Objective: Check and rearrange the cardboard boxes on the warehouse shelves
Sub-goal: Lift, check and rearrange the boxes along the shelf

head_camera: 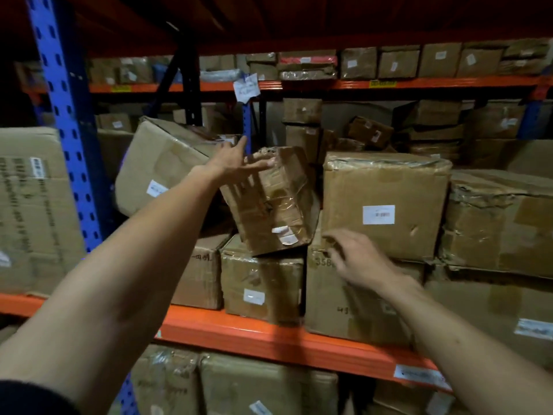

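A small taped cardboard box sits tilted on top of a lower box on the middle shelf. My left hand is stretched out with fingers apart, resting against the tilted box's upper left corner. My right hand hovers with loose, spread fingers at the lower left corner of a large labelled box that stands to the right. Neither hand grips anything. A big box leans to the left behind my left hand.
An orange shelf beam runs along the front edge. A blue upright post stands at the left, with a large printed box beyond it. More boxes fill the upper shelf, the right side and the level below.
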`<state>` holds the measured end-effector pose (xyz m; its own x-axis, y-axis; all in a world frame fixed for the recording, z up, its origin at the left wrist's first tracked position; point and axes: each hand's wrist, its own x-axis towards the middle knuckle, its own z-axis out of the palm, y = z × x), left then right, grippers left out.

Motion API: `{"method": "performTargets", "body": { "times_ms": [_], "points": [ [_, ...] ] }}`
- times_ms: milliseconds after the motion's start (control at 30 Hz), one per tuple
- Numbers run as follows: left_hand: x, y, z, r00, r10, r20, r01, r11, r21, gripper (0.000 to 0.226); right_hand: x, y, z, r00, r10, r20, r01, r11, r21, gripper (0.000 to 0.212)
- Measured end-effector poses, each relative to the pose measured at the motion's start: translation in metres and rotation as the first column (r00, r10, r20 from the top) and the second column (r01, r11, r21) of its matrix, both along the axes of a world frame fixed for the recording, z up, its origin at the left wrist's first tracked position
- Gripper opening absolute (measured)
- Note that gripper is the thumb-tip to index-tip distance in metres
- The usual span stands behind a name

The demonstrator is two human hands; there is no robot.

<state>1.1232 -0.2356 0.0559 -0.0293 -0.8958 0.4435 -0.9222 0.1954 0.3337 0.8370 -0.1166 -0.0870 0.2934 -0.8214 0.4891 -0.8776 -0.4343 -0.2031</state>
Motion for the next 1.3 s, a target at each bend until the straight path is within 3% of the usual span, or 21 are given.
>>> {"method": "performTargets", "body": {
  "times_ms": [67,133,200,267,367,500,567,633,700,800,967,1067,1133,1200,1300],
  "points": [
    [0.014,-0.002,-0.004,0.999,-0.037,0.004,0.037,0.997,0.071,0.120,0.030,-0.016,-0.008,0.993,-0.031,0.112,0.006,0.976,0.217,0.051],
    [0.024,-0.009,-0.009,0.995,-0.100,0.019,0.098,0.989,0.108,0.101,0.054,-0.036,-0.018,0.938,-0.154,0.311,0.030,0.929,0.370,0.034],
    [0.030,-0.019,-0.008,0.983,-0.173,0.059,0.165,0.978,0.129,0.090,0.076,-0.057,-0.028,0.789,-0.283,0.546,-0.029,0.870,0.493,0.017],
    [0.035,-0.031,-0.003,0.976,-0.207,0.066,0.195,0.969,0.152,0.086,0.095,-0.077,-0.035,0.526,-0.374,0.764,-0.225,0.805,0.549,0.018],
    [0.040,-0.049,0.012,0.980,-0.174,0.097,0.152,0.968,0.199,0.101,0.115,-0.101,-0.038,0.167,-0.385,0.908,-0.451,0.789,0.418,0.031],
    [0.034,-0.059,0.027,0.964,-0.196,0.179,0.134,0.941,0.310,0.140,0.134,-0.124,-0.051,-0.291,-0.316,0.903,-0.476,0.867,0.150,0.089],
    [0.022,-0.058,0.027,0.965,-0.227,0.127,0.172,0.923,0.344,0.147,0.141,-0.130,-0.055,-0.447,-0.308,0.840,-0.472,0.879,0.070,0.096],
    [0.007,-0.056,0.021,0.967,-0.254,0.026,0.227,0.901,0.369,0.134,0.148,-0.132,-0.045,-0.531,-0.343,0.775,-0.460,0.885,0.077,0.088],
    [-0.001,-0.057,0.010,0.971,-0.228,-0.073,0.239,0.922,0.303,0.118,0.152,-0.132,-0.026,-0.534,-0.386,0.752,-0.447,0.884,0.136,0.072],
    [0.010,-0.060,0.005,0.943,-0.166,-0.288,0.210,0.969,0.129,0.102,0.141,-0.131,0.015,-0.468,-0.359,0.807,-0.377,0.907,0.185,0.056],
    [0.032,-0.058,0.000,0.841,-0.197,-0.504,0.289,0.951,0.112,0.086,0.128,-0.131,0.056,-0.345,-0.321,0.882,-0.217,0.942,0.257,0.049],
    [0.064,-0.047,-0.054,0.765,-0.163,-0.623,0.329,0.930,0.162,0.105,0.140,-0.131,0.061,-0.142,-0.337,0.931,0.031,0.938,0.344,0.045],
    [0.088,-0.041,-0.100,0.683,-0.152,-0.714,0.406,0.892,0.199,0.097,0.151,-0.133,0.062,0.091,-0.316,0.944,0.246,0.926,0.286,0.028],
    [0.098,-0.040,-0.127,0.630,-0.214,-0.746,0.488,0.857,0.166,0.081,0.156,-0.133,0.060,0.293,-0.330,0.898,0.319,0.918,0.233,0.036],
    [0.092,-0.045,-0.126,0.569,-0.227,-0.790,0.515,0.848,0.128,0.101,0.150,-0.130,0.058,0.440,-0.409,0.800,0.354,0.897,0.264,0.036]
  ]
}}
